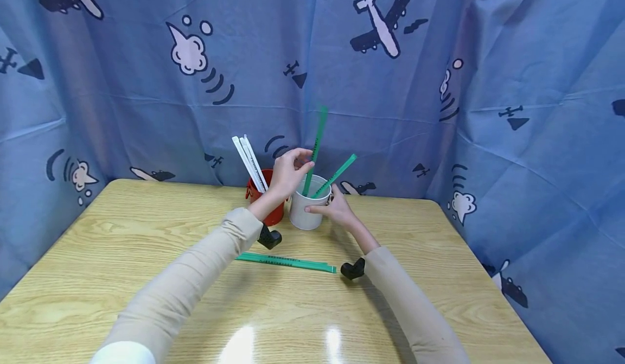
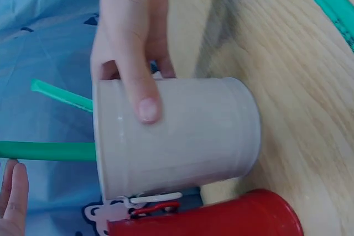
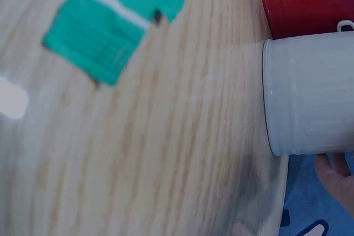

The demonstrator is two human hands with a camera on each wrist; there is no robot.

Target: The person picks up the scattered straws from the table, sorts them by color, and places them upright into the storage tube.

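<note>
A white bucket (image 1: 306,217) stands at the table's back edge with two long green wrapped straws leaning in it. My right hand (image 1: 337,208) grips its right side, thumb across the front wall; in the left wrist view that thumb (image 2: 145,100) lies against the bucket. My left hand (image 1: 291,171) is above the rim on the left, its fingertips at the taller green straw (image 1: 318,136). In the left wrist view the left fingers (image 2: 19,192) look straight, beside that straw. The shorter green straw (image 1: 337,175) tilts right.
A red bucket (image 1: 275,216) holding white wrapped straws (image 1: 250,160) stands left of the white one, partly behind my left wrist. More green wrapped straws (image 1: 293,263) lie on the wooden table (image 1: 205,310) in front. A blue patterned curtain (image 1: 273,44) surrounds the table's back and sides.
</note>
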